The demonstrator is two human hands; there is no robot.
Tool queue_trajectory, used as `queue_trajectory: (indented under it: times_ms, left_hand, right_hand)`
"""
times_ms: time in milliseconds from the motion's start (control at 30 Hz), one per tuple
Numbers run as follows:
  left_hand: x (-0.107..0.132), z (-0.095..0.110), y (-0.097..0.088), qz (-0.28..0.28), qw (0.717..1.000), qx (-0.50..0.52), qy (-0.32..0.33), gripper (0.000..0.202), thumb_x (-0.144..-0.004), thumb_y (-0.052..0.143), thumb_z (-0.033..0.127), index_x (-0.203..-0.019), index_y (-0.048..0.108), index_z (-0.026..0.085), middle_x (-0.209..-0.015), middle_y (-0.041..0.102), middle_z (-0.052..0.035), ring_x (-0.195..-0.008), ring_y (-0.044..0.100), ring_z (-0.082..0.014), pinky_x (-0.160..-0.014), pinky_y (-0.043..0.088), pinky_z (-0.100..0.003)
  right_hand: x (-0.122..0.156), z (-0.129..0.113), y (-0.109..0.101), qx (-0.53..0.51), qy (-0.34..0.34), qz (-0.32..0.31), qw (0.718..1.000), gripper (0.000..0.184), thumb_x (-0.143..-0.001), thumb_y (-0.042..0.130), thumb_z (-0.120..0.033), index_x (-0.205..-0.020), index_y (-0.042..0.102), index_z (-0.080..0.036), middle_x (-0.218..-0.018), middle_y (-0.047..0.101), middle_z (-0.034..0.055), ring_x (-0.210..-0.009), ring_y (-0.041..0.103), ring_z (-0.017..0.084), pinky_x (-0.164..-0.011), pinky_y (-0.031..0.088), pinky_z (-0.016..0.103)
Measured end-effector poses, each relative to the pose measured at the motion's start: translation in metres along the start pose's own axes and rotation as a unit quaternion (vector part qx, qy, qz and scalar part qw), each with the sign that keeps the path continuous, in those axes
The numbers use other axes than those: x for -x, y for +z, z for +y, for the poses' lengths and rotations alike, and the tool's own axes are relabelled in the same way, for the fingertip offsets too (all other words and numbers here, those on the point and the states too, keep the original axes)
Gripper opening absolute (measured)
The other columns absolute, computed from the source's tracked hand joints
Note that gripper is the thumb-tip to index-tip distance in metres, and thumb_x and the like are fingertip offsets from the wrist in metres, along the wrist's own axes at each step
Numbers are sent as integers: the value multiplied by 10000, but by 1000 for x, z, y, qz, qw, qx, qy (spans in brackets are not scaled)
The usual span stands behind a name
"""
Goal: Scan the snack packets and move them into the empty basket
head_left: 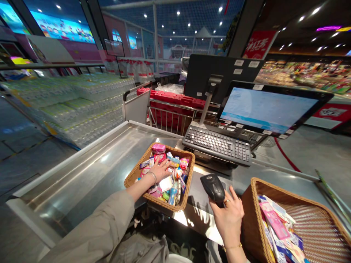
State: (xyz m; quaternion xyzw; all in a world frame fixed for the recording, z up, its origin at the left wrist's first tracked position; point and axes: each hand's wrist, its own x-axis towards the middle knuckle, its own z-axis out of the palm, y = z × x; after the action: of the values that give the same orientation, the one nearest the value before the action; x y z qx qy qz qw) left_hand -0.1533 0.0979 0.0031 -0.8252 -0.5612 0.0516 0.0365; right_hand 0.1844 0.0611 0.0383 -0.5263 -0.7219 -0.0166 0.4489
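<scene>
My left hand [160, 170] reaches into a wicker basket [131, 178] of small packaged sweets, its fingers stretched out over the packets. Around it lie a pink pack [158, 148], round red-and-white candies [184, 163] and a blue packet [172, 193]. My fingertips touch the contents, but I cannot make out any one thing held. To the right, my right hand [229, 212] grips a black barcode scanner [213, 187] by its handle, just above the metal counter [109, 160]. The scanner's head points away from me, between the two baskets.
A second wicker basket [253, 219] with flat packets stands at the right. Beyond the counter are a keyboard [216, 144], a lit monitor [268, 106] and a cart [170, 117]. Stacked bottled water [68, 102] fills the back left. The counter's raised edge [74, 157] runs along the left.
</scene>
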Motion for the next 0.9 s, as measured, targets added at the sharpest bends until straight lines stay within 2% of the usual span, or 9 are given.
queue_trajectory:
  times_ms: [200,300,467,567,633,700,800,900]
  left_hand:
    - [-4,-3,14,18,1000,6,3,402,-814,649,174,-1124,661,429,-1582,269,-8,-1467,145,-361,-1068,50,-745]
    - [-6,-4,16,3,1000,12,10,423,-810,648,164,-1135,655,433,-1593,236,0,-1468,131,-367,-1067,44,-747]
    - [-6,-5,6,-42,998,6,44,464,-739,687,135,-1152,636,340,-1603,207,-32,-1468,126,-366,-1077,65,-730]
    - [-3,-6,-2,-46,997,6,63,535,-652,710,74,-1133,629,292,-1602,215,-32,-1471,116,-355,-1103,48,-697]
    - [-1,-6,-7,-48,996,12,73,569,-620,710,61,-1138,616,276,-1587,260,-32,-1473,116,-344,-1117,29,-678]
    - [2,-5,-11,-50,995,25,77,574,-629,698,76,-1158,597,273,-1532,381,-38,-1471,149,-322,-1123,4,-667]
    - [6,-5,-16,-40,995,55,76,554,-663,671,110,-1181,570,278,-1377,570,-38,-1442,267,-286,-1127,-41,-655]
    - [9,-6,-21,-8,995,69,67,504,-672,668,133,-1152,575,257,-1242,656,-47,-1375,399,-277,-1140,-81,-621]
  right_hand:
    - [-2,-1,0,2,22,-5,1000,262,-777,578,-438,-785,686,-199,-994,728,103,-1190,533,356,-958,373,508]
    - [-3,0,0,5,21,-7,1000,266,-783,578,-442,-795,683,-198,-1000,727,102,-1201,524,354,-966,367,508]
    - [-4,1,1,5,13,-10,1000,271,-793,577,-449,-802,675,-196,-1012,722,109,-1206,518,350,-964,366,513]
    - [-5,-1,0,3,16,-10,1000,260,-792,580,-443,-791,668,-198,-1016,720,108,-1211,513,347,-974,362,516]
    - [-6,-2,-1,-1,20,-9,1000,252,-791,580,-438,-784,664,-200,-1019,720,108,-1210,515,344,-982,356,518]
    - [-6,-3,-1,-4,23,-8,1000,248,-789,580,-435,-789,664,-202,-1020,720,107,-1211,515,343,-990,348,522]
    - [-6,-3,-2,-8,27,-11,1000,246,-786,584,-435,-800,667,-203,-1025,719,107,-1213,513,345,-993,341,524]
    - [-6,-4,-3,-13,30,-14,999,243,-786,582,-432,-796,668,-205,-1023,718,108,-1213,513,346,-993,339,522]
